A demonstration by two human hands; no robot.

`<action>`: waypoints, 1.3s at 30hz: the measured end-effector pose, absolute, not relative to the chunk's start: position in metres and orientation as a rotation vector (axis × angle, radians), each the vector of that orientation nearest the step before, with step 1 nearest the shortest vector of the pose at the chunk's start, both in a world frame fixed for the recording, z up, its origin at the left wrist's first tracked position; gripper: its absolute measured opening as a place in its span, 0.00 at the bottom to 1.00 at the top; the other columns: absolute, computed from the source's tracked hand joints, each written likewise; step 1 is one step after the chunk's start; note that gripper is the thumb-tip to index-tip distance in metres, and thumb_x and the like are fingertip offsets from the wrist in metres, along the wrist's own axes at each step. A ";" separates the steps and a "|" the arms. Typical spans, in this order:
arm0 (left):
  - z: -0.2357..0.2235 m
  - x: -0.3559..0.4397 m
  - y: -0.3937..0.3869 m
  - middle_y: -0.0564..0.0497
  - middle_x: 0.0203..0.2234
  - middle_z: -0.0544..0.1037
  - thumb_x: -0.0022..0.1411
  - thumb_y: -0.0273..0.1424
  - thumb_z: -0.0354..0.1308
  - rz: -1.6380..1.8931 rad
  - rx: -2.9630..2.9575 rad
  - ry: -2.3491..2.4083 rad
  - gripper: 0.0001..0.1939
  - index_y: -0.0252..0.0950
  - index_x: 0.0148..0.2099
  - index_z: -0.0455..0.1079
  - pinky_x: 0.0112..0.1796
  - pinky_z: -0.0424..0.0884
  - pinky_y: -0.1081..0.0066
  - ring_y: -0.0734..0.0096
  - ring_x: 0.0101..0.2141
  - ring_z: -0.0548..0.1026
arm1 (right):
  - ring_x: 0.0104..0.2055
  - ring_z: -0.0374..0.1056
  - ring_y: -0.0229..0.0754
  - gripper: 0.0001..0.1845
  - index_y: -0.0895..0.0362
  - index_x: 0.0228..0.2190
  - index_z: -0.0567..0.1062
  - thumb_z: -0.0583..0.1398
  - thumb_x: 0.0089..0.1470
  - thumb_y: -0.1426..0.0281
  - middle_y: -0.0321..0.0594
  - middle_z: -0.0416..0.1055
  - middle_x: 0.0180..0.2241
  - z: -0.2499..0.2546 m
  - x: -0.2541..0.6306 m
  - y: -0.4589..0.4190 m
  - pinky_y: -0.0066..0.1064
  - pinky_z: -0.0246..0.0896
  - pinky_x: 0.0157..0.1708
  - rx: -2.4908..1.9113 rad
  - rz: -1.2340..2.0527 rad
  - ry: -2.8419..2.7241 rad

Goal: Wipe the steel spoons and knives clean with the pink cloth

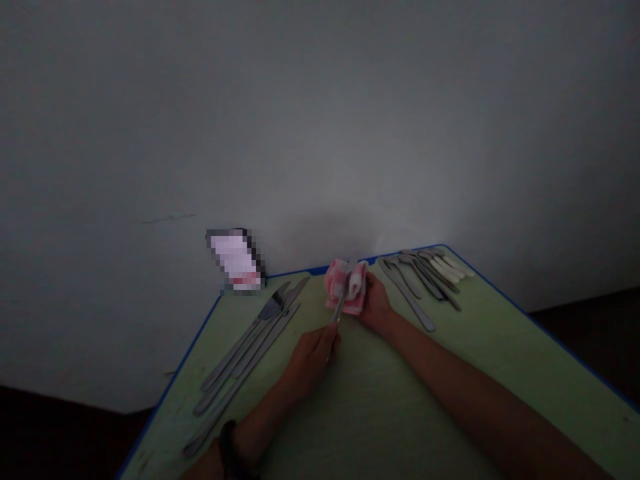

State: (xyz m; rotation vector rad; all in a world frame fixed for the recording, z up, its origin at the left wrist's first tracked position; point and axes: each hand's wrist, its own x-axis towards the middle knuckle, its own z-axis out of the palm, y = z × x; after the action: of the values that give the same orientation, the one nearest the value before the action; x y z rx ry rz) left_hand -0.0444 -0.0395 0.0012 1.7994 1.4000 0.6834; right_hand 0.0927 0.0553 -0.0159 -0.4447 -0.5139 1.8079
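Note:
My left hand (314, 352) is closed round the handle of a metal piece of cutlery (339, 309), held above the table. Its far end runs into a folded pink-and-white cloth (352, 307), which hides its shape, so I cannot tell which kind it is. From the right side, my right hand (376, 303) grips this cloth, its fingers mostly hidden behind the fabric. Several metal table knives (257, 341) lie slanted on the left of the table, close to my left forearm. Right of my right hand rests a group of spoons and other metal cutlery (420, 277).
A light green table (390, 407) with a blue edge stands against a grey wall (320, 120). A phone with a lit, blurred screen (235, 259) leans at the back left corner. Some white-handled cutlery (447, 268) lies at the back right.

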 end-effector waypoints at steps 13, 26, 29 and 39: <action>-0.002 -0.042 -0.041 0.57 0.16 0.65 0.68 0.41 0.35 0.643 1.945 1.349 0.22 0.35 0.37 0.66 0.27 0.60 0.73 0.72 0.20 0.66 | 0.23 0.65 0.36 0.14 0.60 0.27 0.71 0.62 0.49 0.60 0.35 0.70 0.21 -0.028 0.090 0.050 0.28 0.64 0.26 -0.562 1.809 -0.680; 0.004 -0.036 -0.052 0.51 0.20 0.70 0.68 0.37 0.35 0.311 2.292 1.445 0.22 0.37 0.27 0.62 0.27 0.58 0.71 0.70 0.22 0.68 | 0.14 0.57 0.31 0.15 0.56 0.28 0.69 0.56 0.54 0.57 0.29 0.63 0.15 -0.020 0.102 0.056 0.25 0.60 0.16 -0.606 1.737 -0.494; 0.003 -0.037 -0.049 0.54 0.17 0.69 0.68 0.38 0.33 0.433 2.148 1.415 0.22 0.37 0.30 0.64 0.28 0.60 0.72 0.71 0.21 0.68 | 0.16 0.61 0.34 0.16 0.57 0.28 0.68 0.58 0.52 0.55 0.31 0.66 0.16 -0.024 0.099 0.054 0.28 0.64 0.19 -0.624 1.765 -0.620; -0.001 -0.038 -0.047 0.50 0.22 0.72 0.68 0.39 0.34 0.383 2.269 1.493 0.21 0.36 0.31 0.64 0.27 0.60 0.71 0.68 0.23 0.70 | 0.15 0.62 0.35 0.14 0.58 0.27 0.70 0.55 0.56 0.61 0.33 0.68 0.15 -0.013 0.096 0.048 0.29 0.65 0.20 -0.695 1.786 -0.509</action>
State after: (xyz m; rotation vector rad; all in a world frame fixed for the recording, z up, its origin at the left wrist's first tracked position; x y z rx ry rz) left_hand -0.0381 -0.0467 -0.0007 2.2692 1.4927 0.3832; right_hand 0.0964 0.0484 -0.0129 -0.6949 -0.5090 1.7863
